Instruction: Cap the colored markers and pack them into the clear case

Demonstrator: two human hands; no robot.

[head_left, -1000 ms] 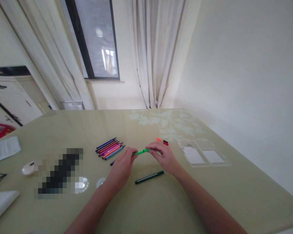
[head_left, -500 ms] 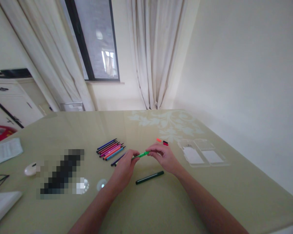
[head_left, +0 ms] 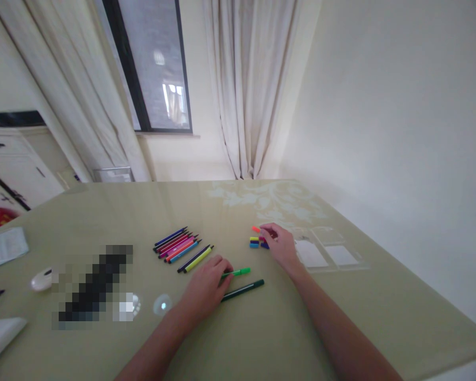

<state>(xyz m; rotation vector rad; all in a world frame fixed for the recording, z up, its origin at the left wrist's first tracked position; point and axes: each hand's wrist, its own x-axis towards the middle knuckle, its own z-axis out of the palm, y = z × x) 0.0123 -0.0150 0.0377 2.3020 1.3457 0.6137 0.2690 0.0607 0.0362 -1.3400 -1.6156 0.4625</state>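
Note:
My left hand (head_left: 208, 284) is closed round a bright green marker (head_left: 241, 272), whose capped end sticks out to the right; the rest is hidden by the fingers. Just below it lies a dark green capped marker (head_left: 246, 289). My right hand (head_left: 280, 246) is bent over a small group of loose marker caps, fingertips together. What they hold, if anything, is hidden. Left of the fingers show an orange cap (head_left: 255, 229), a yellow cap (head_left: 254, 238) and a blue cap (head_left: 254, 245). Uncapped markers lie to the left: a yellow-green one (head_left: 199, 260) and a row of several (head_left: 178, 244).
An open clear plastic case (head_left: 328, 265) with white inserts lies to the right of the caps. On the left are a white mouse (head_left: 42, 280), a blurred dark object (head_left: 97, 286) and a folded pale cloth or paper (head_left: 6, 248). The table meets a wall on the right.
The right hand has let go of the green marker and moved right to the caps. The left hand, with the marker, has come down towards the dark green marker.

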